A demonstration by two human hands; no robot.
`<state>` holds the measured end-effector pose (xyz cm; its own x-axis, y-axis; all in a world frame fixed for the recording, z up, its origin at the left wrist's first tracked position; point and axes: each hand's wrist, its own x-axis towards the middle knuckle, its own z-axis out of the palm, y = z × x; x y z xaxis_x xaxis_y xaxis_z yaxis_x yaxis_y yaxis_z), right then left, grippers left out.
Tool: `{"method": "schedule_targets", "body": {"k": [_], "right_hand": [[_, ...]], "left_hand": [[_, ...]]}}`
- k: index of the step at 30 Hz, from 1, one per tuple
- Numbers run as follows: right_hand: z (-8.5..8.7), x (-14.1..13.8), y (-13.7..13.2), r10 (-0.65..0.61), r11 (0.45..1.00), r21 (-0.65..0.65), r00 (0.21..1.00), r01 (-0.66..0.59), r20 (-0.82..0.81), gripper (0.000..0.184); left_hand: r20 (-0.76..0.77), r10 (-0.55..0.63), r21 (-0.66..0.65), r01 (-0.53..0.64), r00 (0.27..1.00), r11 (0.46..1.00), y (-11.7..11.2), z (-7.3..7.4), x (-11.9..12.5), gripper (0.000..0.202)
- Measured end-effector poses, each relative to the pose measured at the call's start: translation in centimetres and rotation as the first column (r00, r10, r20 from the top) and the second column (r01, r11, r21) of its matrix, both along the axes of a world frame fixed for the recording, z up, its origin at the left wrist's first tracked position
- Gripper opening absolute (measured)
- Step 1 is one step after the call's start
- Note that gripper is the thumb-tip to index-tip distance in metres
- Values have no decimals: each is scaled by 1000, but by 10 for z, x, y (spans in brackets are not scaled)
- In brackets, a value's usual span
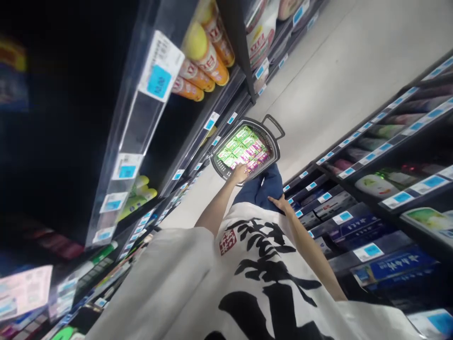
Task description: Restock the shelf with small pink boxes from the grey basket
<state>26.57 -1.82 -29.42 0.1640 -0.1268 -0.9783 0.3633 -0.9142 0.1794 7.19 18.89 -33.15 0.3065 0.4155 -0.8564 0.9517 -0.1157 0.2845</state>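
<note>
A dark shopping basket (226, 175) stands low in the aisle in front of my legs, its handle (275, 126) folded out to the far side. Inside lie several green packs (238, 141) and, nearer me, several pink-purple packs (257, 153). My left hand (240, 173) reaches over the basket's near rim, its fingers resting at the packs; I see nothing lifted in it. My right hand (279, 203) lies on my blue-trousered thigh with the fingers stretched out and holds nothing.
Shelving with price tags (161, 66) rises close on my left, carrying orange bottles with yellow caps (208, 56) and yellow-green bottles (139, 193). On my right, another shelf holds blue boxes (399, 267) and assorted packs. The pale floor (336, 61) runs between them.
</note>
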Motion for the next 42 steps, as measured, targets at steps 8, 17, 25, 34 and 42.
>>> {"method": "schedule_targets", "body": {"k": [8, 17, 25, 34, 42], "right_hand": [[-55, -5, 14, 62, 994, -92, 997, -58, 40, 114], [-116, -9, 16, 12, 998, -60, 993, -5, 116, 118], [-125, -4, 13, -74, 997, 1, 989, 74, 126, 115], [-125, 1, 19, -111, 994, 20, 985, 110, 129, 114], [-135, -2, 4, -118, 993, 43, 985, 113, 124, 110]], "left_hand": [[-77, -10, 67, 15, 997, 998, 52, -74, 34, 49], [-120, -149, 210, 172, 981, 963, 76, -210, 84, 70], [-78, -417, 160, 424, 906, 892, 75, -263, 97, 76], [68, -541, 205, 519, 838, 830, 44, -253, 107, 76], [-86, -318, 214, 330, 944, 919, 52, -279, 89, 86]]}}
